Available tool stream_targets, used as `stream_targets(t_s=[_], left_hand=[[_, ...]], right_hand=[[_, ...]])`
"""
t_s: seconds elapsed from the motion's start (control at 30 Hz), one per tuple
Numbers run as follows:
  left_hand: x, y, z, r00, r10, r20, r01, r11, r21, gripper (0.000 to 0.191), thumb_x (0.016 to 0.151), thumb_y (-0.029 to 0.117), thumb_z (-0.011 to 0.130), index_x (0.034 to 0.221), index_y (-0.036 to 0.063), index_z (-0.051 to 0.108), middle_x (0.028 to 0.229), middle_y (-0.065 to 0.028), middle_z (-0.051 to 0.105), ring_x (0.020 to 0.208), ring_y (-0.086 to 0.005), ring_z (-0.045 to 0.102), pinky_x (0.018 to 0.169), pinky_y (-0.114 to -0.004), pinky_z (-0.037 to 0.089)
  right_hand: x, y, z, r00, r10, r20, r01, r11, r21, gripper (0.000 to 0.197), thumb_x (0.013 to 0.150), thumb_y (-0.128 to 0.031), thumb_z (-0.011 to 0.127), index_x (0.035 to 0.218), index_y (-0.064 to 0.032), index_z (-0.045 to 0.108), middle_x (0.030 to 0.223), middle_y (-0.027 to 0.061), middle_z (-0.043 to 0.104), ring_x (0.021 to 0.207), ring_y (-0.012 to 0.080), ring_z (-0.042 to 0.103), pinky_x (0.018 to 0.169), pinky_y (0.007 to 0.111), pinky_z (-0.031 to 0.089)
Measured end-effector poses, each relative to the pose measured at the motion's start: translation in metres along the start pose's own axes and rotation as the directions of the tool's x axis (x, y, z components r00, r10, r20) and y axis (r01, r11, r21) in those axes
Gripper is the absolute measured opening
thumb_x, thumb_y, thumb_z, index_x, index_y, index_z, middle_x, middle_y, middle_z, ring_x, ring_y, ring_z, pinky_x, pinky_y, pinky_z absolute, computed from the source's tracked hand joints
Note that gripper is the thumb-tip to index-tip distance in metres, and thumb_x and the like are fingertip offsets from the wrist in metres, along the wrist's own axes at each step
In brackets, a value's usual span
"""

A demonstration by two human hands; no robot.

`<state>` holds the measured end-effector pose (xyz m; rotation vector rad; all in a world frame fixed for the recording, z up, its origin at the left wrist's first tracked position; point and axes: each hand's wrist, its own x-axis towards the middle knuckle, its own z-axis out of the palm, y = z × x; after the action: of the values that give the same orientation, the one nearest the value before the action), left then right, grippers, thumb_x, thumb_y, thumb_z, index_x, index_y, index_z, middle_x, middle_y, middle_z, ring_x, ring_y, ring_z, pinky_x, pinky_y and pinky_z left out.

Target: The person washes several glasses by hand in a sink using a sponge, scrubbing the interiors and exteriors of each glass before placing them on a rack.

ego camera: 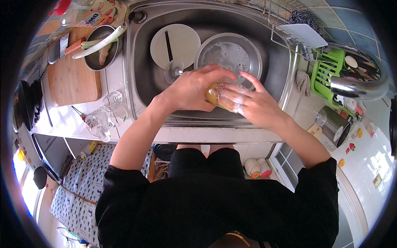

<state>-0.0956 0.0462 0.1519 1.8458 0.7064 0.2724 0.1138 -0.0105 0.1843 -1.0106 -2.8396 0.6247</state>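
Observation:
My left hand [192, 88] grips a clear drinking glass [221, 83] over the sink's front part. Inside the tilted glass is a yellowish sponge [214, 93], and the fingers of my right hand [260, 105] reach into it, wet with white suds. Behind my hands a round metal basin [229, 52] of soapy water rests in the steel sink [144, 40]. To its left lies a white plate [186, 40] with dark chopsticks [168, 46] across it. A stemmed glass [173, 70] leans at the plate's front edge, partly hidden by my left hand.
Several clear glasses [99, 119] lie or stand on the left counter, near a wooden cutting board [73, 83] and a pan [107, 62] holding a leek and ginger. A wire rack [279, 37] overhangs the sink's back right. Right of the sink are a cloth [303, 82] and a green drainer [324, 74].

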Motion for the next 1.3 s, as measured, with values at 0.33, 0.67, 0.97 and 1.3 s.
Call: stream_targets(t_s=[0.33,0.67,0.97,1.3], left_hand=[[0.002,0.004,0.005,0.996,0.058,-0.073,-0.048,0.990,0.132,0.067,0.051,0.005,0.069,0.114,0.0149,0.050,0.109,-0.0082,0.055,0.096,-0.0292,0.057,0.079,-0.038,0.050],[0.000,0.006,0.016,0.963,0.058,-0.261,0.025,0.953,0.303,0.066,0.050,0.008,0.073,0.111,0.0161,0.051,0.109,-0.0054,0.055,0.096,-0.0272,0.057,0.075,-0.037,0.050],[-0.002,-0.016,0.037,0.795,0.410,-0.446,-0.043,0.772,0.634,0.049,0.066,0.014,0.061,0.114,0.0165,0.051,0.110,-0.0020,0.053,0.101,-0.0220,0.053,0.085,-0.035,0.046],[-0.010,0.006,0.058,0.602,-0.040,-0.797,0.033,0.999,-0.025,0.071,0.052,-0.016,0.042,0.122,-0.0031,0.038,0.123,-0.0178,0.040,0.118,-0.0311,0.038,0.102,-0.040,0.029]], right_hand=[[-0.003,-0.006,0.021,0.980,0.118,0.160,-0.139,0.982,0.124,0.054,0.071,-0.005,0.054,0.123,-0.0128,0.048,0.127,0.0076,0.047,0.121,0.0200,0.040,0.107,0.049,0.017],[0.000,-0.010,0.016,0.778,0.326,0.537,-0.491,-0.216,0.844,0.065,0.062,0.007,0.044,0.126,0.0012,0.038,0.117,0.0135,0.050,0.116,0.0218,0.044,0.102,0.032,0.029],[0.009,-0.011,0.031,0.768,0.490,0.412,0.140,-0.756,0.639,0.036,0.083,-0.007,0.057,0.117,-0.0006,0.048,0.112,0.0053,0.054,0.108,0.0158,0.049,0.098,0.031,0.033],[0.023,-0.011,0.028,0.667,0.721,0.185,0.051,-0.292,0.955,0.031,0.085,-0.011,0.060,0.113,0.0002,0.052,0.107,0.0057,0.058,0.098,0.0110,0.052,0.088,0.025,0.039]])
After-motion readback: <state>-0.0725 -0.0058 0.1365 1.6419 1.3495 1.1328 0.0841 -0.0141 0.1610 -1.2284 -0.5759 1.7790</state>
